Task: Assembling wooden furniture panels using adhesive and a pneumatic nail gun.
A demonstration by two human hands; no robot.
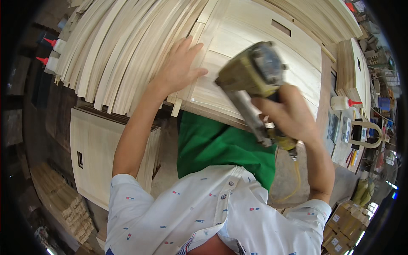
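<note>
Head camera: a woodworker's left hand (178,68) lies flat, fingers spread, on a narrow pale strip (187,91) set along the left edge of a light wooden panel (255,51) on the bench. The right hand (287,112) is clamped on the grip of a yellow nail gun (255,74), raised above the panel's middle, blurred, its yellow air hose (293,178) trailing below. Stacked thin slats (114,46) lie left of the panel; a white glue bottle with a red cap (342,103) stands to its right. The risk, by the look of it: the pressing fingers sit near where a nail could land, and an unsteady gun could split the strip.
</note>
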